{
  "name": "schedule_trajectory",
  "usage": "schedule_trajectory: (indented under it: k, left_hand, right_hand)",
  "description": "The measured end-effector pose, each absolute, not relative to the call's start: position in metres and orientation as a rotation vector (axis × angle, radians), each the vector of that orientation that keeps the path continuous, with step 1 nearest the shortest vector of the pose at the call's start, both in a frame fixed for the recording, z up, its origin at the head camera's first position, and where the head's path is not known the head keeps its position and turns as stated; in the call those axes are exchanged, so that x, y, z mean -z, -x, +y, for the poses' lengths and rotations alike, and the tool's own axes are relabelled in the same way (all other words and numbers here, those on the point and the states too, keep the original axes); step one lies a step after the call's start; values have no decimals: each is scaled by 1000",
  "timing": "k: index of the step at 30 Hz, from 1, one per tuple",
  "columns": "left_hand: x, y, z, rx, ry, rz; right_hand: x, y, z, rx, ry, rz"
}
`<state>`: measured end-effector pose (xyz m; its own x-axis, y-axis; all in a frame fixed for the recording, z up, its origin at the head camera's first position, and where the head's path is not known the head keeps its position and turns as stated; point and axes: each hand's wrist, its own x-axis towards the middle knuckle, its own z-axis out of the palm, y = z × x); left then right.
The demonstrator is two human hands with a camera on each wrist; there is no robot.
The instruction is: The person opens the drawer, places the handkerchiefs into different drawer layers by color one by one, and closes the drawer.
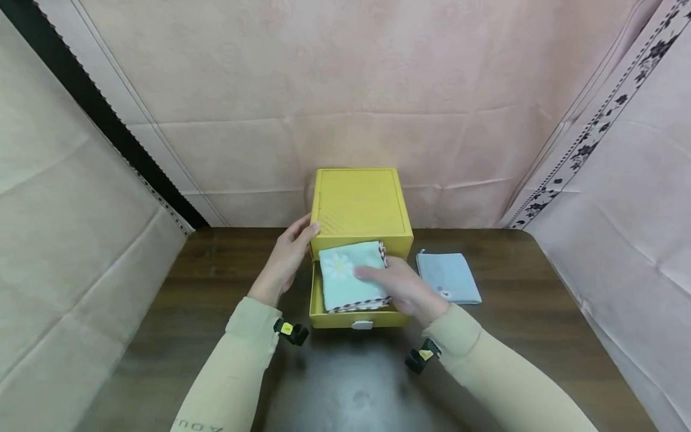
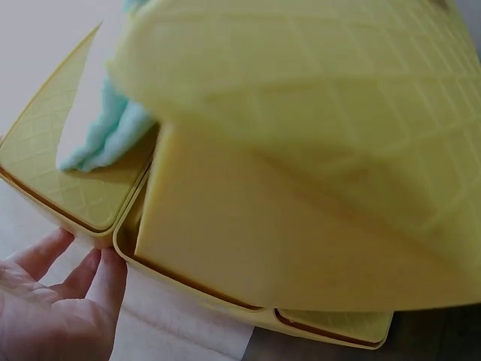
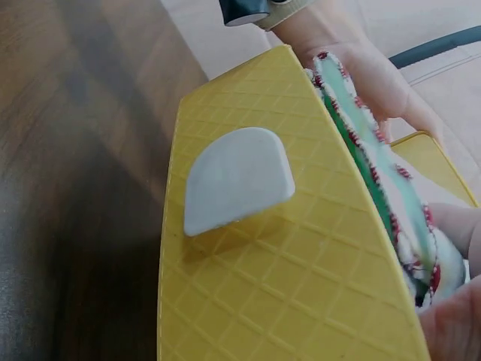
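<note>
A small yellow drawer box (image 1: 358,201) stands at the back of the table with its drawer (image 1: 332,321) pulled out toward me. My right hand (image 1: 410,291) pinches a folded mint-green towel (image 1: 345,279) by its right side, thumb on top. The towel has a pale flower and a red-and-white stitched edge, and it lies over the drawer's opening, hiding most of the inside. At the box's left side my left hand (image 1: 286,258) touches the wall with extended fingers (image 2: 111,282). The drawer's white handle (image 3: 239,180) faces the right wrist camera.
A folded light-blue towel (image 1: 450,277) lies on the dark wooden table (image 1: 513,336), right of the box. Pale cloth (image 1: 345,78) hangs behind the table and along both sides. Black wrist cameras sit on both cuffs.
</note>
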<state>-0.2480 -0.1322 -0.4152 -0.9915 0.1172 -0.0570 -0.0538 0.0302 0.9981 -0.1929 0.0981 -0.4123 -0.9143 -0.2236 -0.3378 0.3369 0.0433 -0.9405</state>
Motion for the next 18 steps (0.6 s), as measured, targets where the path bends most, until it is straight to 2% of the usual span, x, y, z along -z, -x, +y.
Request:
schedule_trajectory:
  k: [9, 18]
  left_hand:
    - [414, 248, -134, -2122, -85, 2131]
    - [413, 247, -134, -2116, -103, 2142]
  right_hand:
    - [414, 196, 95, 1676, -187, 2091]
    - [419, 199, 95, 1645, -153, 2036]
